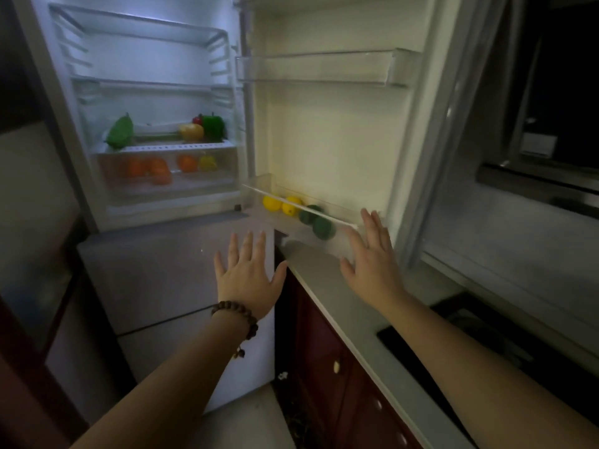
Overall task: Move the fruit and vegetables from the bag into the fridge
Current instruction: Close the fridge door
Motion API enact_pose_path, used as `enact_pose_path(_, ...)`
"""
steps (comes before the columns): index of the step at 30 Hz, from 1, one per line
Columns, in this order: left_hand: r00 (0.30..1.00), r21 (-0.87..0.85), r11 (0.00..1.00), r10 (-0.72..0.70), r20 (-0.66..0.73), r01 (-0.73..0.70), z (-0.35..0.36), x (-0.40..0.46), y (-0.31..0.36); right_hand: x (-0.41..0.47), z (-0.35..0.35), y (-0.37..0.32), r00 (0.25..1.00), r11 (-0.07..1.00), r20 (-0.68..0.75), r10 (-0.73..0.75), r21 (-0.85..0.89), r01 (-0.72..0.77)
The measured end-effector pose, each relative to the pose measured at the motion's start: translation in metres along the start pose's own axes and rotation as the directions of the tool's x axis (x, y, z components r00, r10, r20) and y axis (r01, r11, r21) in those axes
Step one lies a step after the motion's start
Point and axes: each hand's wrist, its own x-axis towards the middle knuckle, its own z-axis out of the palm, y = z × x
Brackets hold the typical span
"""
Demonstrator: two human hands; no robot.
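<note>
The fridge (81, 202) stands open with its light on. On its lower shelf lie a green leafy vegetable (120, 131), a yellow fruit (192, 131), a green pepper (214, 125) and a small red fruit (197, 119). The clear drawer (110, 196) below holds several oranges (152, 170) and a yellow pepper (207, 162). In the door's bottom bin (343, 251) sit two lemons (281, 205) and two dark green fruits (319, 222). My left hand (249, 273) is spread flat in front of the freezer door, holding nothing. My right hand (372, 254) is spread at the door bin's right end. No bag is in view.
The open fridge door (330, 137) swings over a grey countertop (350, 306) with dark red cabinets (324, 345) below. A black hob (453, 335) is set in the counter at right. A window (551, 92) is at the far right. Upper fridge shelves and the door's upper bin (324, 68) hold nothing.
</note>
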Motion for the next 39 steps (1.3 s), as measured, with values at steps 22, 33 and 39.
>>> enact_pose_path(22,0.994,0.055,0.997,-0.042,-0.101,0.048,-0.031,-0.011,0.087,0.071,-0.042,0.119,0.953,0.940,0.019,0.301,0.164,-0.300)
enact_pose_path(33,0.980,0.080,0.985,-0.137,-0.146,0.150,-0.048,-0.028,0.090,0.019,-0.034,0.068,0.989,0.995,-0.116,0.096,0.011,-0.095)
enact_pose_path(39,0.954,0.111,0.963,-0.220,-0.202,0.245,-0.059,-0.048,0.075,-0.010,-0.027,0.040,0.979,0.987,-0.123,-0.163,-0.027,0.161)
